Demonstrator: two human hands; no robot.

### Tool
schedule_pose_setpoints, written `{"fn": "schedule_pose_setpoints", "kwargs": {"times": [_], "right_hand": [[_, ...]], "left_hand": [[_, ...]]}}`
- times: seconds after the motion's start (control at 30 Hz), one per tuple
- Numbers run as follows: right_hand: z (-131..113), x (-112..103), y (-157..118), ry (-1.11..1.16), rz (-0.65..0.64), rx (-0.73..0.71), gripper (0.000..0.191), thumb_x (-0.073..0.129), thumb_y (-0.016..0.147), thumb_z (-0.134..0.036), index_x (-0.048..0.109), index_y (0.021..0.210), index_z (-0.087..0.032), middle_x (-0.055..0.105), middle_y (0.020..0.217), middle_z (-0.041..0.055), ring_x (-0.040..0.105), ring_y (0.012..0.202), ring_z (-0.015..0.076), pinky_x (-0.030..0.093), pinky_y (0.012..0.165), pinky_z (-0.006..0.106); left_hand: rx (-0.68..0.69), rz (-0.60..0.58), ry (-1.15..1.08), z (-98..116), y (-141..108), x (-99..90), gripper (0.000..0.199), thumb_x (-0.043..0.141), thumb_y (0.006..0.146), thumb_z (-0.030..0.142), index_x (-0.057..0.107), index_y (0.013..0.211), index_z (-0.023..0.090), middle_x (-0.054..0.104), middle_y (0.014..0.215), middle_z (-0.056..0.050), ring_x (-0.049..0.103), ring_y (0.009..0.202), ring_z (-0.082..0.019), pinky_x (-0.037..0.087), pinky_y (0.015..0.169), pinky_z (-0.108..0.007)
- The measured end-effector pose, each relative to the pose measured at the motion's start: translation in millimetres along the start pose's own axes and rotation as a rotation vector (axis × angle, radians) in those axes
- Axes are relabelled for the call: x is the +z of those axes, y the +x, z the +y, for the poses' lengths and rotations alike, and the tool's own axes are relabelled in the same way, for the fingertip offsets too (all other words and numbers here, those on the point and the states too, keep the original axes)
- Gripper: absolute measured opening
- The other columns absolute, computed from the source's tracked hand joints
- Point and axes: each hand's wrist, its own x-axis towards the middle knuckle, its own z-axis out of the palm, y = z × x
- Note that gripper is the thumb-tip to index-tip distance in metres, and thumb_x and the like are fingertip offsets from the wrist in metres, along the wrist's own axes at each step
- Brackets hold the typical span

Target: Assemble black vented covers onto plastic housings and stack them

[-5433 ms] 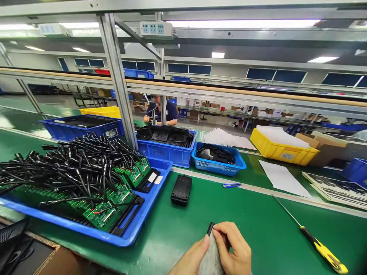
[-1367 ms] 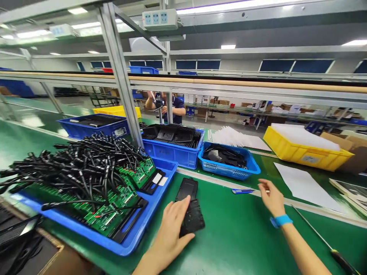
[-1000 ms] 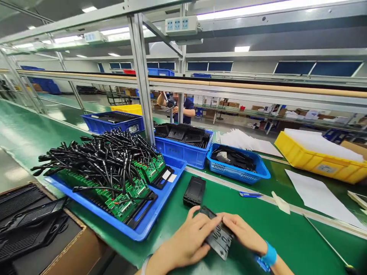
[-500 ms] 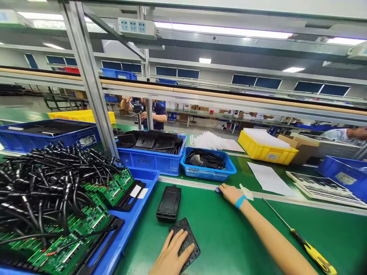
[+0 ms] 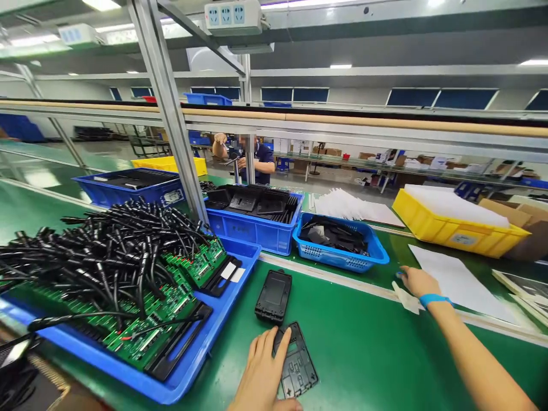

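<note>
My left hand (image 5: 262, 374) rests with outstretched fingers on the left edge of a black plastic cover (image 5: 299, 365), which lies on the green table with its ribbed, recessed side up. Just beyond it sits a black plastic housing (image 5: 274, 295). Further off to the right, my right hand (image 5: 420, 282) is closed at the fingertips on a small blue thing (image 5: 399, 275), mostly hidden by the fingers. A blue band circles that wrist. Beneath the hand, a cream strip of tape (image 5: 406, 298) sticks to the table.
At left, a blue tray (image 5: 180, 388) holds green circuit boards (image 5: 148, 337) with black cables. Behind stand a blue crate (image 5: 252, 231) of black parts, a light-blue basket (image 5: 342, 257) and a yellow bin (image 5: 449, 231). White paper (image 5: 458, 279) lies right. A metal post (image 5: 171, 108) rises behind the tray.
The view has swung left, and the screwdriver is out of frame. My right hand has moved rightward past the basket with the blue thing. My left hand has shifted to the cover's left edge.
</note>
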Motion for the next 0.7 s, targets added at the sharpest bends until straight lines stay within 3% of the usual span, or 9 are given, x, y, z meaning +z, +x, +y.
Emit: {"fn": "schedule_pose_setpoints", "kwargs": {"times": [0.1,0.17,0.23,0.27,0.37,0.47,0.6,0.7], "right_hand": [[-56,-5,-38,0.434,-0.018,-0.178,0.031,0.042,0.09,-0.036,0.065,0.099,-0.017,0.071,0.09,0.01,0.065,0.083,0.0254,0.048,0.074,0.034],[-105,-5,-82,0.759,-0.272,-0.403,0.04,0.037,0.09,-0.049,0.063,0.086,-0.018,0.069,0.083,0.0071,0.062,0.069,0.0207,0.047,0.065,0.032],[-152,2,-131,0.846,-0.563,-0.518,0.04,0.036,0.088,-0.051,0.06,0.091,-0.019,0.067,0.083,0.0055,0.057,0.057,0.0173,0.043,0.054,0.031],[-171,7,-153,0.804,-0.589,-0.56,0.035,0.039,0.087,-0.048,0.059,0.09,-0.019,0.065,0.077,0.0044,0.057,0.058,0.018,0.041,0.054,0.03],[-211,21,-199,0.583,-0.361,-0.548,0.02,0.044,0.088,-0.038,0.052,0.089,-0.02,0.065,0.084,0.0071,0.062,0.077,0.0231,0.043,0.069,0.034],[-223,25,-214,0.371,-0.24,-0.468,0.018,0.033,0.093,-0.028,0.049,0.087,-0.021,0.065,0.097,0.012,0.064,0.087,0.0265,0.044,0.073,0.036],[-211,18,-206,0.416,-0.317,-0.416,0.022,0.034,0.093,-0.024,0.039,0.072,-0.024,0.068,0.079,0.0109,0.067,0.078,0.0259,0.045,0.068,0.034],[-194,15,-192,0.555,-0.354,-0.323,0.028,0.031,0.094,-0.026,0.034,0.067,-0.026,0.063,0.057,0.0051,0.065,0.058,0.0219,0.045,0.065,0.033]], "left_hand": [[-0.071,-0.08,-0.074,19,-4,-22.9,0.112,0.083,0.053,0.034,0.026,0.148,0.016,0.031,0.15,-0.024,0.026,0.138,-0.042,0.025,0.113,-0.059],[-0.046,-0.079,-0.124,24,-6,-27.2,0.11,0.08,0.054,0.026,0.025,0.148,0.014,0.03,0.149,-0.023,0.025,0.139,-0.038,0.027,0.114,-0.054],[0.031,-0.076,-0.171,23,-8,-25.1,0.106,0.077,0.057,0.02,0.024,0.148,0.014,0.033,0.148,-0.021,0.029,0.137,-0.034,0.029,0.115,-0.048],[0.07,-0.077,-0.185,22,-9,-22.9,0.103,0.075,0.059,0.019,0.024,0.148,0.016,0.033,0.148,-0.019,0.03,0.137,-0.032,0.03,0.115,-0.047],[0.115,-0.077,-0.189,16,-13,-16.1,0.094,0.074,0.065,0.023,0.027,0.147,0.018,0.027,0.153,-0.018,0.023,0.141,-0.033,0.027,0.116,-0.052],[0.109,-0.05,-0.239,15,-21,-13.1,0.09,0.075,0.068,0.023,0.03,0.145,0.018,0.019,0.156,-0.019,0.018,0.144,-0.034,0.027,0.115,-0.054],[0.201,0.011,-0.433,17,-32,-18.7,0.08,0.074,0.07,0.026,0.037,0.141,0.023,0.021,0.157,-0.016,0.027,0.142,-0.03,0.03,0.115,-0.05],[0.115,0.337,-0.574,13,-30,-27.7,0.065,0.063,0.08,0.037,0.039,0.139,0.022,0.023,0.155,-0.014,0.025,0.143,-0.028,0.023,0.117,-0.05]]}}
